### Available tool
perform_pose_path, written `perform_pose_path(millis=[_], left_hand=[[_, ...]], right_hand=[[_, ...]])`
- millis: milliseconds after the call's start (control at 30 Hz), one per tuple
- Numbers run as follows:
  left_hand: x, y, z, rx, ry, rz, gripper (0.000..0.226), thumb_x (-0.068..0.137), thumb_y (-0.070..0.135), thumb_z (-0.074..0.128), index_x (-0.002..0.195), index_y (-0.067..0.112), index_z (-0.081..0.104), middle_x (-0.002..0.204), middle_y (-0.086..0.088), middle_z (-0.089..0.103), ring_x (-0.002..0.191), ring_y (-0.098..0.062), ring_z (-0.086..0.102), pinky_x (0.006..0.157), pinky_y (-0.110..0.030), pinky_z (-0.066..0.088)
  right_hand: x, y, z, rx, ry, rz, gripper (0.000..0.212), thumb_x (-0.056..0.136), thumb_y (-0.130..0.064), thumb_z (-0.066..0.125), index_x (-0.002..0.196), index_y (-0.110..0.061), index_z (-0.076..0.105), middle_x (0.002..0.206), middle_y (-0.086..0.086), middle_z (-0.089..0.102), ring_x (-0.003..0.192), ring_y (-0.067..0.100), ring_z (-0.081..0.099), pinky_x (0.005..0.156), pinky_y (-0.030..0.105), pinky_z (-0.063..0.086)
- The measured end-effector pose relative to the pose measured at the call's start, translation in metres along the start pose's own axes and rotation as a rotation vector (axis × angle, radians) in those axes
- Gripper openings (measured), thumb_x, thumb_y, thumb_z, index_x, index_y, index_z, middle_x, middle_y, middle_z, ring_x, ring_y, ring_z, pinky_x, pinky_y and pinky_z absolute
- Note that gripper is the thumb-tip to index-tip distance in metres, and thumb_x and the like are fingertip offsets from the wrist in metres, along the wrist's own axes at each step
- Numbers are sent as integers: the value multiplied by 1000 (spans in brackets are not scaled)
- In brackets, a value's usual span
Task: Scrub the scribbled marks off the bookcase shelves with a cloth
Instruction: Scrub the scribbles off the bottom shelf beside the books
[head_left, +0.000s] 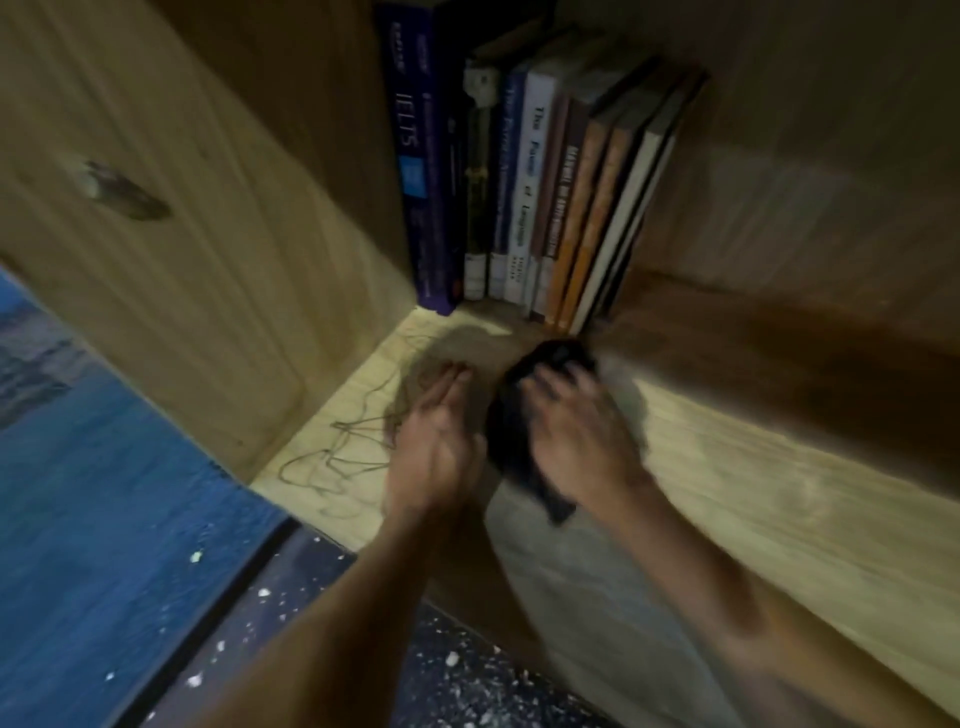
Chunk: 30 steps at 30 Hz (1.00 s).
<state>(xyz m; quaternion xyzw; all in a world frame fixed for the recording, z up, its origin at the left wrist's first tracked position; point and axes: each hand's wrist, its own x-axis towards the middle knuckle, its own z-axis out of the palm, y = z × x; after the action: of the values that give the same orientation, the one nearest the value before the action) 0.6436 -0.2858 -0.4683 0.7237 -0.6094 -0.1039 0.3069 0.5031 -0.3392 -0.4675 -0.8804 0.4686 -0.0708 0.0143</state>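
Observation:
Thin dark scribbled marks (343, 447) loop across the left end of a pale wooden shelf (753, 467). My left hand (434, 436) lies flat on the shelf with straight fingers, right beside the scribbles. My right hand (576, 431) presses a dark cloth (511, 441) onto the shelf just to the right of the left hand, its fingers spread over the cloth. The cloth bunches up beyond my fingertips and trails out toward my wrist. The frame is blurred by motion.
A row of upright books (524, 187) stands at the back of the shelf, close behind the cloth. The bookcase's wooden side panel (182, 234) rises on the left. A blue surface (104, 545) and speckled dark floor (441, 675) lie below.

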Motion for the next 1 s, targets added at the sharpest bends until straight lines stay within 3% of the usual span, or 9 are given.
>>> perform_pose_path(millis=[100, 267, 367, 500, 567, 667, 767, 867, 1000], left_hand=[[-1, -2, -9, -132, 98, -17, 55, 82, 20, 40, 134, 6, 53, 138, -12, 53, 131, -23, 46, 110, -25, 27], [-6, 5, -13, -157, -74, 178, 56, 96, 40, 26, 145, 15, 36, 149, -6, 40, 139, -14, 33, 118, -31, 22], [-2, 2, -4, 21, -229, 305, 60, 97, 51, 24, 152, 30, 14, 159, 1, 17, 147, -11, 10, 120, -31, 5], [4, 3, 3, 315, -330, 366, 57, 96, 48, 27, 151, 34, 17, 161, 5, 6, 147, -12, -4, 118, -37, -6], [4, 10, 1, 343, -371, 341, 60, 91, 45, 26, 147, 25, 30, 160, 3, 15, 147, -13, 3, 118, -36, -2], [13, 22, -4, 229, -281, 245, 51, 87, 42, 32, 132, 23, 45, 141, -1, 46, 135, -18, 34, 110, -37, 24], [8, 22, -2, 174, -260, 163, 53, 91, 53, 28, 142, 35, 30, 145, 0, 33, 138, -23, 26, 115, -50, 18], [-7, 14, -2, 257, -494, 191, 61, 94, 65, 19, 149, 45, 1, 160, 13, -2, 147, -24, -11, 116, -56, -9], [-18, 17, -6, 412, -480, 207, 55, 99, 52, 18, 151, 37, 9, 159, 17, 2, 147, -23, -13, 117, -54, -5]], right_hand=[[-15, -31, 8, 89, 98, -185, 49, 82, -27, 32, 96, -9, 75, 114, 5, 69, 118, 22, 56, 108, 34, 35], [34, -15, -9, 646, -174, 75, 38, 95, -6, 41, 129, -3, 55, 141, 10, 49, 135, 24, 39, 114, 33, 28], [-9, 2, -15, 1009, 66, 197, 43, 93, -3, 53, 133, -19, 49, 148, -16, 33, 142, 10, 24, 119, 37, 18], [-47, 4, -5, 783, 216, 155, 49, 100, -26, 40, 146, -27, 23, 155, -19, 12, 144, -4, 3, 112, 7, 5], [-48, 2, 4, 633, 382, 205, 53, 97, -18, 43, 148, -22, 26, 156, -5, 23, 143, 3, 18, 112, 8, 14], [-44, 1, 9, 572, 340, 161, 58, 94, -9, 51, 148, -21, 32, 143, 4, 49, 130, 11, 44, 108, 15, 31], [-47, 3, 7, 600, 295, 119, 58, 94, -9, 54, 147, -23, 35, 133, -1, 57, 116, 2, 50, 100, 1, 28], [-49, 0, 2, 579, 353, 166, 53, 91, -8, 51, 142, -21, 43, 130, -1, 59, 114, 11, 56, 96, 16, 41], [-58, 0, -10, 434, 395, 360, 46, 80, -11, 43, 123, -13, 57, 121, 6, 61, 110, 26, 56, 91, 36, 48]])
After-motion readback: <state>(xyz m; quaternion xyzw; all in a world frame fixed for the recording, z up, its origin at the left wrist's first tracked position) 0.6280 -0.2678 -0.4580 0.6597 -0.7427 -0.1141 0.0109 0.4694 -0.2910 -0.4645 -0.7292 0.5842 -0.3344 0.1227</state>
